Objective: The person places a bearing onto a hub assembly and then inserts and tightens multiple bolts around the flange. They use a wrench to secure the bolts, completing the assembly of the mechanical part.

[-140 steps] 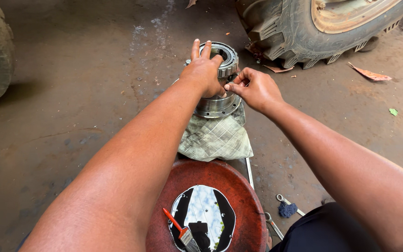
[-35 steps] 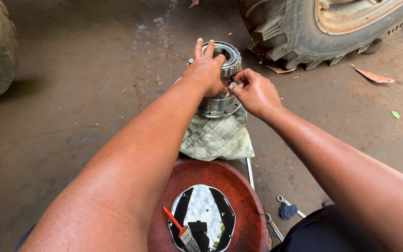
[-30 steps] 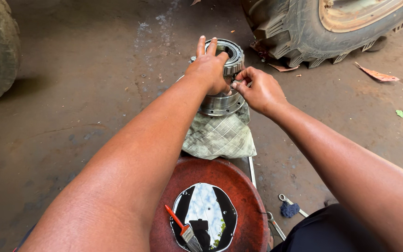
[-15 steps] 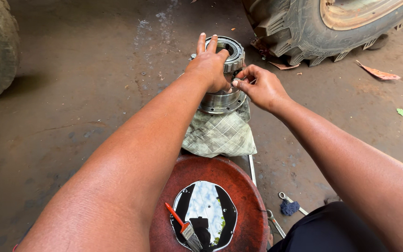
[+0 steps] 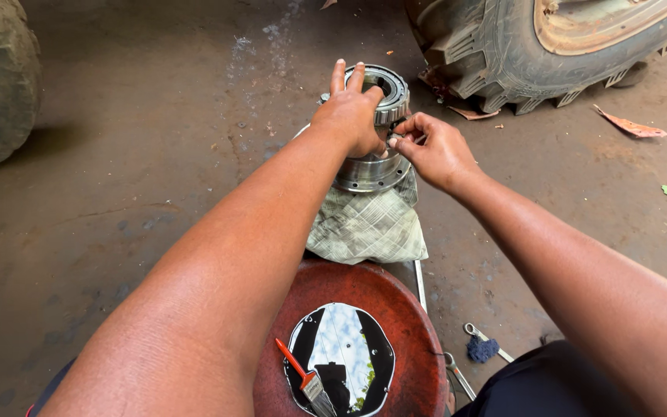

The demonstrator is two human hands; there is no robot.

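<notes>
The metal hub (image 5: 372, 127), a stout cylinder of stacked steel rings with a toothed bearing ring on top, stands upright on a checked cloth (image 5: 368, 228) spread over the dirt floor (image 5: 133, 154), its long axis vertical. Nearest the camera sits a round red basin (image 5: 418, 340) of dark liquid with a small red-handled brush (image 5: 306, 378) in it; a spanner (image 5: 488, 340) with a blue rag lies just beside. Beyond the basin, the left hand (image 5: 349, 116) drapes over the hub's top, its grip clamped on the rim. The right hand (image 5: 434, 150) meets the hub's right side, fingertips pinched together on something too small to identify. A large tyre (image 5: 519, 54) lies farthest off.
</notes>
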